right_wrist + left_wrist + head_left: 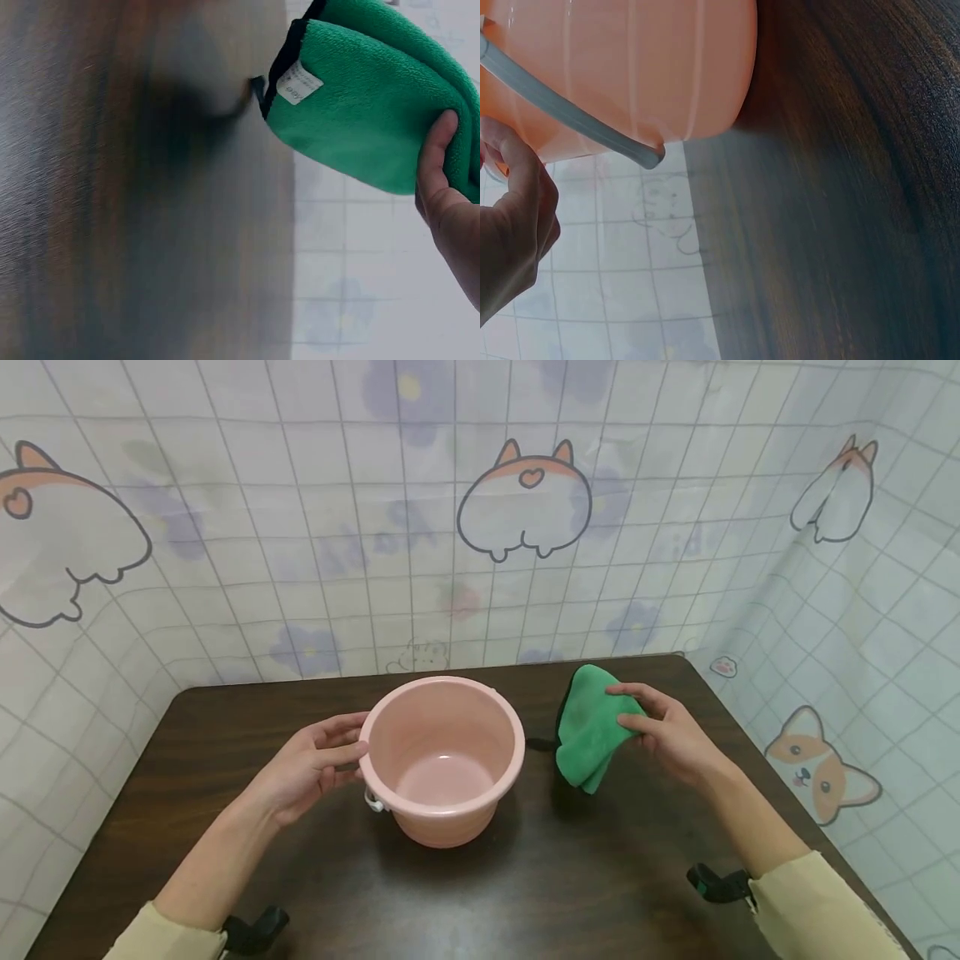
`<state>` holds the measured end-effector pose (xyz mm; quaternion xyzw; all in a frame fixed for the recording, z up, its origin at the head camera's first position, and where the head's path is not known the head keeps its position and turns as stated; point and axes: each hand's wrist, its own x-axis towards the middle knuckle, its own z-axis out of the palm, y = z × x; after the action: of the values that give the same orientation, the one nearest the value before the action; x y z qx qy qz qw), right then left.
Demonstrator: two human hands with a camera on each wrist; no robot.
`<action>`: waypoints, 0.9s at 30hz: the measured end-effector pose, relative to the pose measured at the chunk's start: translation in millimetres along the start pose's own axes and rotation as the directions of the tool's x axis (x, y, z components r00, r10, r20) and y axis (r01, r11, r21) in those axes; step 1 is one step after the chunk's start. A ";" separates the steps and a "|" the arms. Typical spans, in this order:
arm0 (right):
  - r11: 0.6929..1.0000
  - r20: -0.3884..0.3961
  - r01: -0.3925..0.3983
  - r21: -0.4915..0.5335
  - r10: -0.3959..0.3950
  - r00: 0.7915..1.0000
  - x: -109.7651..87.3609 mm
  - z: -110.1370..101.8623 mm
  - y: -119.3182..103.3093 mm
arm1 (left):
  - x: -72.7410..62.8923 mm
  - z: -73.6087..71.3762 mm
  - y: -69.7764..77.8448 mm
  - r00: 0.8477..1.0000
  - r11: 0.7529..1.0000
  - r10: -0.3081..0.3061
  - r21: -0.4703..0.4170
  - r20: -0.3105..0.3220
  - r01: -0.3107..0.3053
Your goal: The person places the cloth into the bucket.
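A pink bucket [444, 827] stands upright on the dark table, its inside visible from above. My left hand [318, 764] holds its rim at the left side, with thumb and fingers against the edge. In the left wrist view the bucket [652, 67] shows its ribbed wall and a grey handle [570, 112] hanging down. To the right of the bucket, my right hand [667, 731] pinches a folded green cloth [592, 727] above the table. The cloth [367, 105] has a black edge, a small white label and a black loop in the right wrist view.
The dark wooden table [300, 877] reaches back to a wall covering [300, 527] with a grid and cartoon dogs. A similar covering rises along the right side. Black straps with small devices [718, 883] sit at both wrists.
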<state>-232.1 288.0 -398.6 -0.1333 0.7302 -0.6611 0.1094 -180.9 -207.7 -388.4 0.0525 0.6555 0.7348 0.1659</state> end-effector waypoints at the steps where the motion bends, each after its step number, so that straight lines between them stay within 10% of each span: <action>1: 1.000 0.002 0.010 0.015 -0.010 1.000 0.7 1.0 -3.4 | 0.3 -0.1 0.5 1.000 1.000 0.004 -0.003 0.003 -0.004; 27: 0.968 0.040 0.172 0.182 -0.182 0.982 9.0 23.5 -77.0 | 1.0 -2.0 0.8 1.000 1.000 0.012 -0.028 0.011 -0.011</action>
<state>-228.8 255.9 -324.3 -0.2063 0.6499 -0.7269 0.0817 -182.6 -209.3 -388.1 0.0581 0.6440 0.7445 0.1661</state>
